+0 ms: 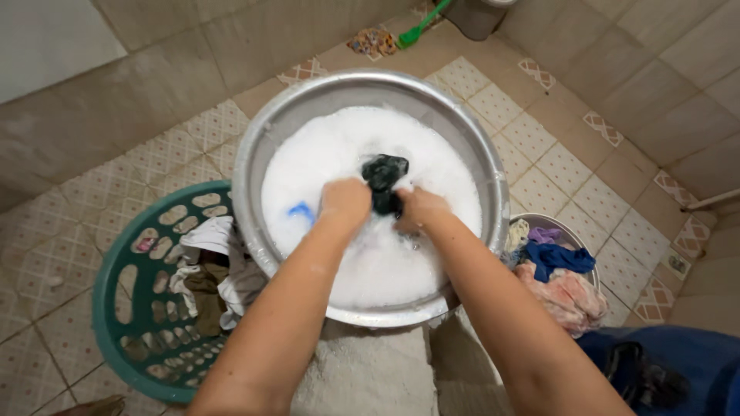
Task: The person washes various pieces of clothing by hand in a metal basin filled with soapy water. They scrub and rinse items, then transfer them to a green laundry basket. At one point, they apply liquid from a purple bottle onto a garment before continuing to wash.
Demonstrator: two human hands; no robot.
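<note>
A large metal basin [266, 139] full of white soapy foam sits in front of me on the tiled floor. Both my hands are in the foam at its middle, closed on a small dark wet garment [384, 172] that bunches up between them. My left hand [344, 202] grips its left side and my right hand [418, 208] grips its right side, the two fists pressed close together. A bit of blue cloth [301, 211] pokes out of the foam just left of my left hand.
A green plastic laundry basket [116, 308] with white and brown clothes stands left of the basin. A smaller metal bowl [570, 231] holding blue, pink and pale clothes sits at the right. A green-handled brush [420, 27] lies by the far wall. Tiled walls close in on both sides.
</note>
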